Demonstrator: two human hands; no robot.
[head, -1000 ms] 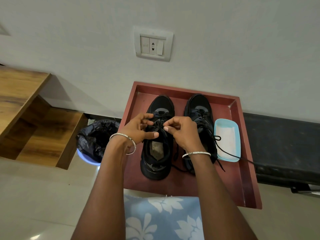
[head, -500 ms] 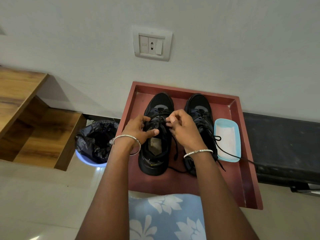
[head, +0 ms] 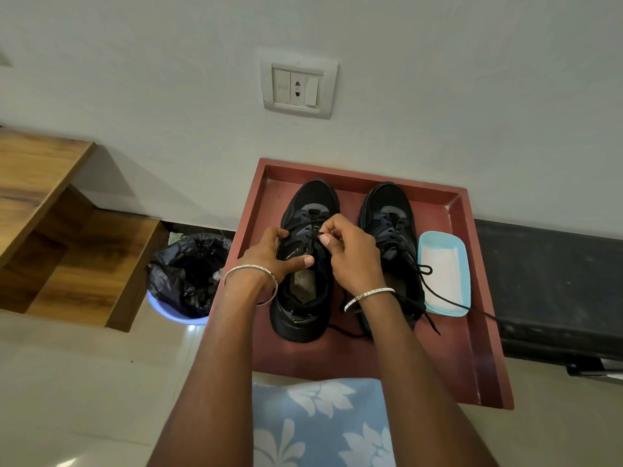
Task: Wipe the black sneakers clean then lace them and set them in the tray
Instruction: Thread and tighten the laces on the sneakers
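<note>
Two black sneakers stand side by side, toes to the wall, in a dark red tray [head: 472, 348]. My left hand [head: 273, 252] grips the left side and tongue of the left sneaker [head: 315, 200], thumb laid across its opening. My right hand [head: 350, 251] pinches the tip of that shoe's black lace above the eyelets. The right sneaker [head: 387, 207] is partly hidden behind my right wrist; its loose lace [head: 448, 299] trails right, over a light blue dish.
The light blue dish [head: 445, 274] with a white pad sits in the tray's right part. A black-lined bin [head: 188, 274] stands left of the tray, wooden steps [head: 67, 251] further left. A black ledge [head: 556, 281] lies right. Blue floral cloth [head: 320, 423] covers my lap.
Both hands moved slightly up the left sneaker toward its toe; the right hand now pinches the lace tip higher over the eyelets. The shoes and tray stayed put.
</note>
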